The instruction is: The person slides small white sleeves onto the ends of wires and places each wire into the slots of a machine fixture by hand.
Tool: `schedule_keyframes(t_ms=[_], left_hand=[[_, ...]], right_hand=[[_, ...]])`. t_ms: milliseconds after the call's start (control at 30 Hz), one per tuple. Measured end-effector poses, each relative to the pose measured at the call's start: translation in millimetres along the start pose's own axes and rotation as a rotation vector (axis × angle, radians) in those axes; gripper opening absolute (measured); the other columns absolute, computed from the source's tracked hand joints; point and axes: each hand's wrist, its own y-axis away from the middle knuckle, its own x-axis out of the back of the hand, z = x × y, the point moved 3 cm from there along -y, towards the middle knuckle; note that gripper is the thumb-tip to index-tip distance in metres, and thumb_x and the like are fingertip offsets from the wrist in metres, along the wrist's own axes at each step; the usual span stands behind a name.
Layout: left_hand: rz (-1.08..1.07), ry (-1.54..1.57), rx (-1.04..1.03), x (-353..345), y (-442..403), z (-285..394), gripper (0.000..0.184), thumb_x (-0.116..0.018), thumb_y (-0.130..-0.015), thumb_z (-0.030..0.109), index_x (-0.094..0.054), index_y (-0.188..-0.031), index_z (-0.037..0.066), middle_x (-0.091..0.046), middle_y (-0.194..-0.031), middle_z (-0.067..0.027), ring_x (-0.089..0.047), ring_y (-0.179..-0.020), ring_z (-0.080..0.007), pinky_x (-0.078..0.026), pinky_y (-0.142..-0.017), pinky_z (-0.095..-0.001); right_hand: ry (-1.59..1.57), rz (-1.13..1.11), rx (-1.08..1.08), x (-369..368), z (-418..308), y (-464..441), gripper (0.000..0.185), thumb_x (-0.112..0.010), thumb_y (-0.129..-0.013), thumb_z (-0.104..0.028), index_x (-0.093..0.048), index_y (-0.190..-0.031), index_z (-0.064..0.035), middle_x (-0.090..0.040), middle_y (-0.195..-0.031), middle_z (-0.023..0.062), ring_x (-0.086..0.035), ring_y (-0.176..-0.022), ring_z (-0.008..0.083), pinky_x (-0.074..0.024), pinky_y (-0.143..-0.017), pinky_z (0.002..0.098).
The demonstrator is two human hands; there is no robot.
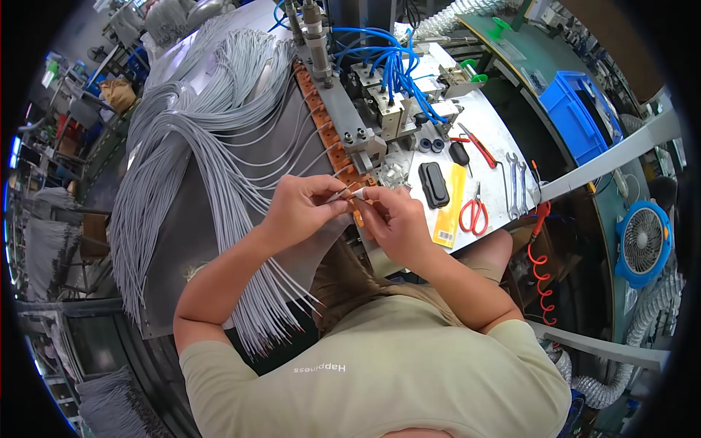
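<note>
Both hands meet at the front end of an orange fixture strip [326,135]. My left hand [303,210] has thumb and index finger pinched on the end of a thin grey cable. Close beside it, my right hand [394,221] pinches a small white piece [358,193] at the same spot; what exactly it is cannot be made out. A large bundle of grey cables [212,157] spreads over the table to the left, some cables running to the orange strip.
Right of the hands lie a black case [434,185], a yellow packet [450,208], red scissors [474,215], wrenches [513,182] and red-handled pliers [480,148]. A machine with blue tubes [398,73] stands behind. Farther right are a blue crate [573,120] and a fan [643,242].
</note>
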Motion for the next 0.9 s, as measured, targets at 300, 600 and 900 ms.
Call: schedule_keyframes(t_ms=[300, 600, 900], left_hand=[[-0.025, -0.102, -0.038, -2, -1, -2, 0.016, -0.075, -0.079, 0.001, -0.073, -0.095, -0.002, -0.072, -0.081, -0.004, -0.059, -0.069, -0.0061, -0.049, -0.066, -0.0226], [-0.135, -0.096, -0.06, -4, -1, 0, 0.016, -0.069, -0.084, 0.003, -0.071, -0.099, -0.002, -0.073, -0.083, -0.0078, -0.064, -0.071, -0.011, -0.051, -0.07, -0.025], [-0.055, -0.147, -0.063, -2, -1, 2, 0.018, -0.071, -0.084, 0.005, -0.07, -0.101, -0.002, -0.073, -0.083, -0.009, -0.066, -0.072, -0.0116, -0.053, -0.07, -0.0256]], right_hand=[[0.05, -0.046, -0.004, 2, 3, -6, 0.008, -0.064, -0.092, -0.006, -0.062, -0.097, -0.0002, -0.063, -0.058, 0.005, -0.061, -0.051, 0.0103, -0.0437, -0.052, 0.0242], [-0.153, -0.173, -0.192, 1, 12, -7, 0.01, -0.063, -0.094, -0.008, -0.06, -0.096, 0.0012, -0.062, -0.059, 0.0048, -0.059, -0.051, 0.008, -0.044, -0.049, 0.0234], [-0.143, -0.14, -0.217, -1, 11, -7, 0.01, -0.063, -0.095, -0.008, -0.06, -0.098, 0.0016, -0.063, -0.061, 0.0055, -0.059, -0.051, 0.0087, -0.0448, -0.049, 0.0234]])
